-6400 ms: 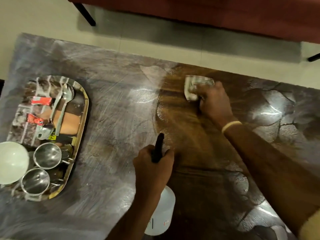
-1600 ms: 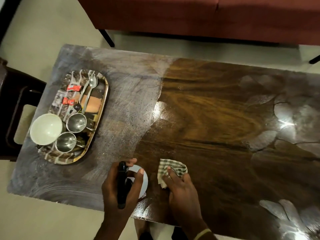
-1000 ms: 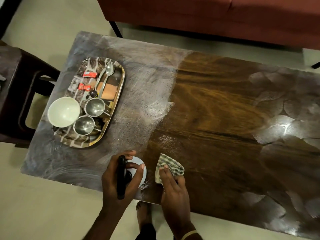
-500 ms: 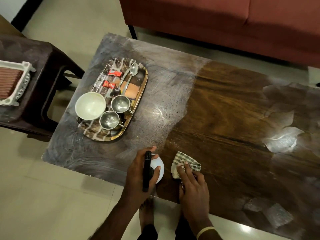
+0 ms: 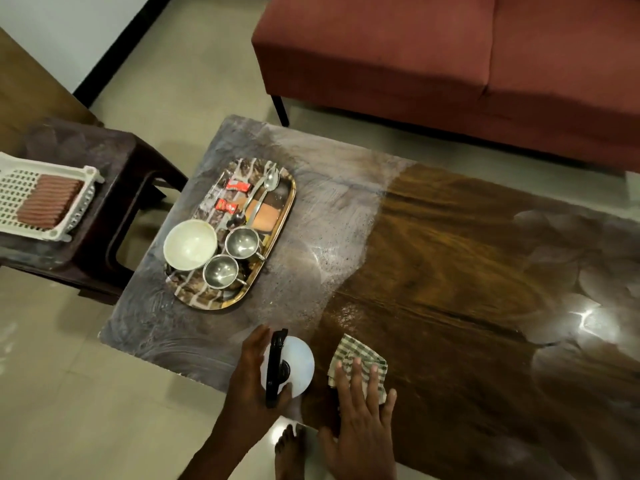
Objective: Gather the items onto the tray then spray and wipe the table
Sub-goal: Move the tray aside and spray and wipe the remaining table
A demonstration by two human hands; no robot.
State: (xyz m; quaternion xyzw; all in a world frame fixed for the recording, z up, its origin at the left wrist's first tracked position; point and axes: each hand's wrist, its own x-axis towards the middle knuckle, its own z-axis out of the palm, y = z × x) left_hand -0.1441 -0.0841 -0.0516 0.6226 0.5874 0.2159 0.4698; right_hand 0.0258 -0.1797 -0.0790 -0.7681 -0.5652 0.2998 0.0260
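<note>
On the glossy wood table (image 5: 450,258), right hand (image 5: 360,420) fingers flat on checked cloth (image 5: 356,355); left hand (image 5: 249,379) grips round spray bottle (image 5: 294,365).

Red sofa (image 5: 450,53), beige tiled floor (image 5: 69,393)

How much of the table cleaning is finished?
The gathering looks done: bowl, cups, spoons and packets sit on the tray. The table's middle shines dark. The right hand presses the cloth; the left hand holds the spray bottle. The hazy left and right ends remain.
</note>
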